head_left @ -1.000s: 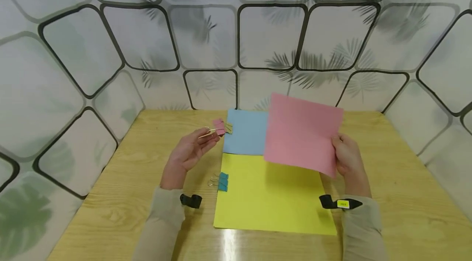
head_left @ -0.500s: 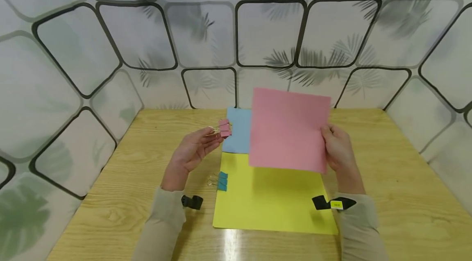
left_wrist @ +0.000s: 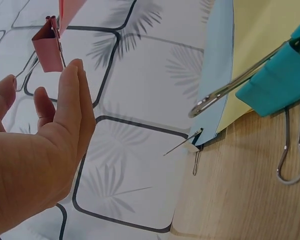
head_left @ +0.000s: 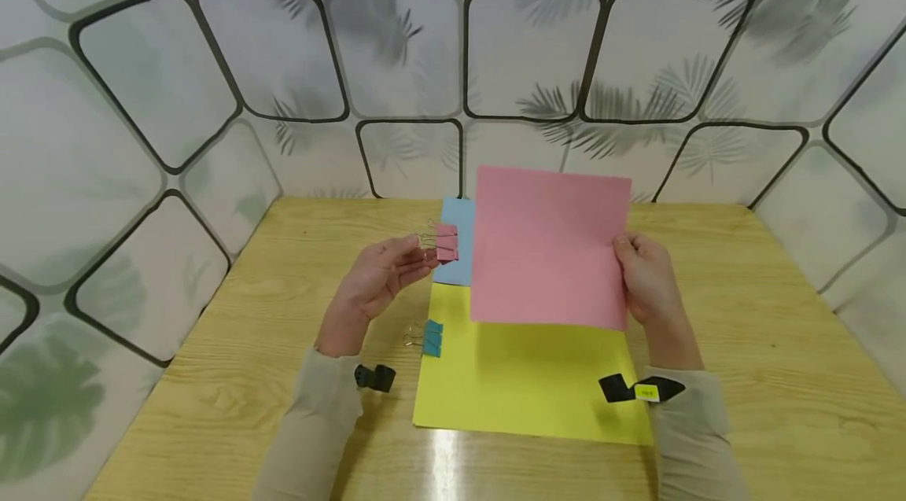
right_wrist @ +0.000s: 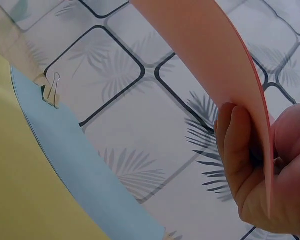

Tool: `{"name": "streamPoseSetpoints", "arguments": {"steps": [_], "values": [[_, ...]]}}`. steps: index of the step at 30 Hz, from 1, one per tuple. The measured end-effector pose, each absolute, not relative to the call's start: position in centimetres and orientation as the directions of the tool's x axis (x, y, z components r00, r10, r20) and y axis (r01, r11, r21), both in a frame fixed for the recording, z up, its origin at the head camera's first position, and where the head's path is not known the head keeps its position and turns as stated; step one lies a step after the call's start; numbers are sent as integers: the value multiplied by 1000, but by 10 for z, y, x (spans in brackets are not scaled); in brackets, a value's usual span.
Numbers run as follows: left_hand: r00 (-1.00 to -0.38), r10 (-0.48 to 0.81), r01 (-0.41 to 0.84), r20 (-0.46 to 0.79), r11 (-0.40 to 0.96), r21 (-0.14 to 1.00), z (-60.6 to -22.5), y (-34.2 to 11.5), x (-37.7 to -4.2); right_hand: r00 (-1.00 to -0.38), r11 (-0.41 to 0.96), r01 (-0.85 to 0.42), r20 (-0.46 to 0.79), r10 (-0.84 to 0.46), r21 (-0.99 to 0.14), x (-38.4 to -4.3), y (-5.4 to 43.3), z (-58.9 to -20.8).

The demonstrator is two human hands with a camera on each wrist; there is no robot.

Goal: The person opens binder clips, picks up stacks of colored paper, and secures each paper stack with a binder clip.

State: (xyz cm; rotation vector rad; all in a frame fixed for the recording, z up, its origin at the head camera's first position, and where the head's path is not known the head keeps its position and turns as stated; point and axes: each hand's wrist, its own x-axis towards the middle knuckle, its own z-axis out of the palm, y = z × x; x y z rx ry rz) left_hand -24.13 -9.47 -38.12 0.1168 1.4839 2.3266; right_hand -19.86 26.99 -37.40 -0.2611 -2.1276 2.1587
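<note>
My left hand [head_left: 378, 273] pinches a pink binder clip [head_left: 447, 242] by its wire handles, thumb on one side and fingers on the other. The clip lies just left of a raised pink paper stack [head_left: 548, 245]. In the left wrist view, the clip [left_wrist: 49, 50] overlaps the paper's [left_wrist: 70, 10] corner. My right hand [head_left: 651, 277] holds the pink paper by its right edge; the right wrist view shows the thumb on one face and curled fingers [right_wrist: 232, 145] on the other. The sheets bend slightly there.
Beneath the pink paper, yellow paper [head_left: 538, 395] with a teal binder clip [head_left: 432, 338] on its left edge lies on the wooden table [head_left: 233, 344]. Behind it is blue paper [head_left: 453, 269], bearing a cream binder clip [right_wrist: 51, 96]. A patterned backdrop [head_left: 396, 53] rises behind.
The pink paper has moved left and straightened to face me, covering more of the blue paper. The pink clip has shifted slightly right, closer to the pink paper's left edge.
</note>
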Motion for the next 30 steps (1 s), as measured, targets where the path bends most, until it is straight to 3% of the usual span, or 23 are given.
{"name": "streamPoseSetpoints", "arguments": {"steps": [14, 30], "values": [[-927, 358, -234, -109, -328, 915, -377, -95, -238, -982, -8, 66, -66, 179, -998, -197, 263, -372], [-938, 332, -211, -103, -308, 928, -378, -93, -235, -980, 102, 76, -56, 189, -992, -194, 260, -375]]}}
